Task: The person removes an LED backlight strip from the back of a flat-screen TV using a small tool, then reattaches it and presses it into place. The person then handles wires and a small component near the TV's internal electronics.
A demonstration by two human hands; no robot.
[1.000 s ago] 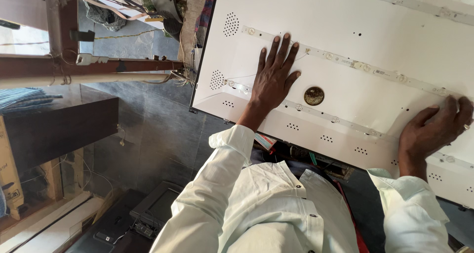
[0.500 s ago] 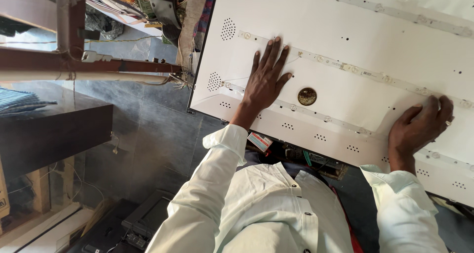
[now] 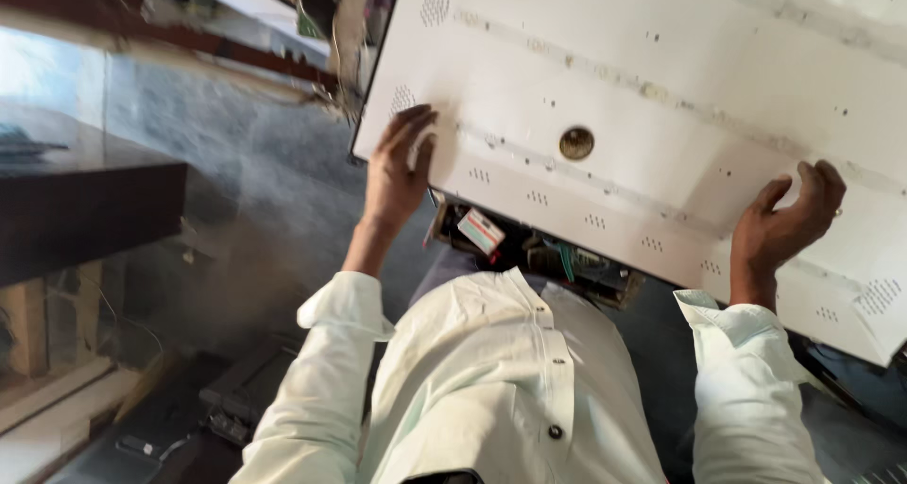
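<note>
Head view, looking down: the person's left hand grips the near left edge of a large white panel, fingers flat on top. The right hand curls loosely, half open, on the panel's near right edge. Earlier the left hand lay flat nearer the middle. The panel's long axis runs between the hands, tilting down to the right.
</note>
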